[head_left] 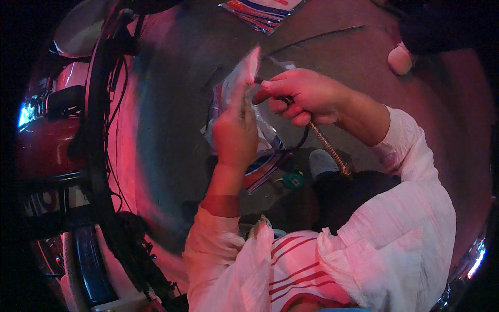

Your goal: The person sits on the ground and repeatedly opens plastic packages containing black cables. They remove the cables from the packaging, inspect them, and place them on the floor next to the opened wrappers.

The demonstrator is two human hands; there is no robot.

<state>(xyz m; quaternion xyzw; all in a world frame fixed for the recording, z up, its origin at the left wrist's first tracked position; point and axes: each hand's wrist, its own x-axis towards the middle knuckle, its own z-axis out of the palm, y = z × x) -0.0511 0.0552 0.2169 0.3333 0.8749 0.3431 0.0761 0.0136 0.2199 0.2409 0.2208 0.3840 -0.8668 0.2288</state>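
My left hand (pixel 236 136) is raised over the floor, fingers pointing up and smeared by motion. Against its fingertips shows a pale, pointed, sheet-like piece (pixel 251 63); whether the fingers grip it is unclear. Close beside it, my right hand (pixel 314 96) is closed around a dark cable (pixel 303 139), which hangs out below the fist. A short dark tip (pixel 258 80) sticks out between its thumb and finger toward the left hand. A brownish-gold braided cord (pixel 328 144) runs down from under the right hand toward my lap.
Below the hands lies a clear plastic packet with orange and blue stripes (pixel 265 169). A similar striped packet (pixel 262 11) is farther off. A green round object (pixel 293 180) sits near my shoe (pixel 323 162). Shelving with dark cables (pixel 99 130) stands left. Another person's foot (pixel 400 59) shows far right.
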